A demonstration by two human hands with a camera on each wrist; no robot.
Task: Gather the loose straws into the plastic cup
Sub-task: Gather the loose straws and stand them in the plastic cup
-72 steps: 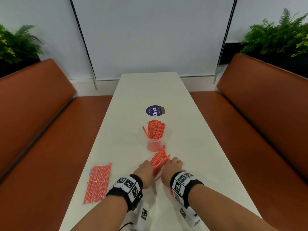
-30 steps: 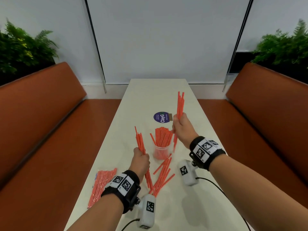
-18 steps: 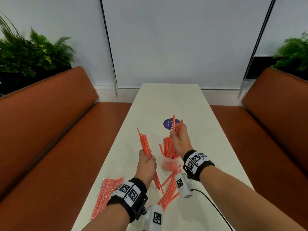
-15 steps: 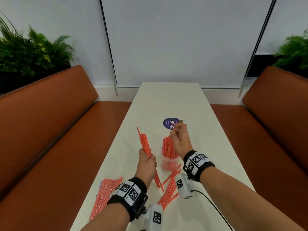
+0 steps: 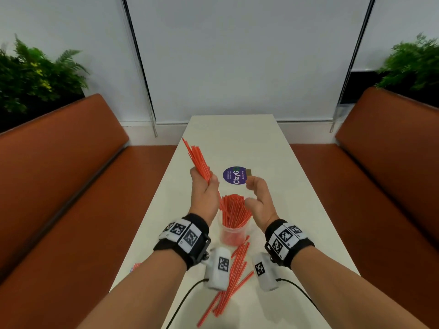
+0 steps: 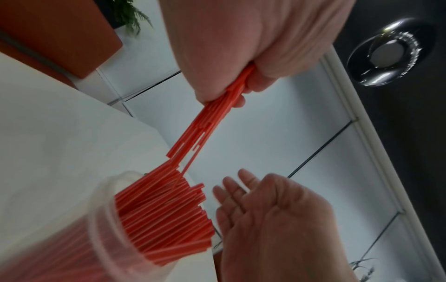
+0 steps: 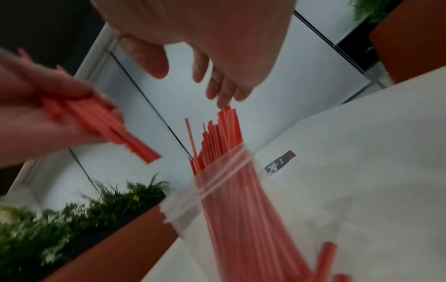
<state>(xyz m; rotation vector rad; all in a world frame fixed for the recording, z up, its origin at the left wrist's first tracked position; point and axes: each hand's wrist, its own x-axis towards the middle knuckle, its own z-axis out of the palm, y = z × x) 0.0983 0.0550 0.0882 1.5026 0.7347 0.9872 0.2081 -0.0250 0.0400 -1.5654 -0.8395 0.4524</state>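
Note:
A clear plastic cup (image 5: 231,235) (image 6: 101,225) (image 7: 183,206) stands mid-table, packed with red straws (image 5: 235,210). My left hand (image 5: 204,186) (image 6: 243,89) grips a bundle of red straws (image 5: 197,160) (image 6: 205,124) (image 7: 106,124), tilted up and left, with its lower ends just above the cup's left rim. My right hand (image 5: 255,198) (image 7: 190,76) hovers right of the cup, fingers relaxed and spread, holding nothing. Several loose straws (image 5: 228,279) lie on the table (image 5: 273,162) just in front of the cup.
A purple round sticker (image 5: 234,175) lies beyond the cup. A wrapped pack of straws (image 5: 135,267) peeks out by my left forearm at the table's left edge. Orange benches (image 5: 59,186) flank the narrow table, with plants (image 5: 35,74) behind them.
My right hand has dropped its straws into the cup and is now empty. My left hand has carried its bundle up and rightward over the cup.

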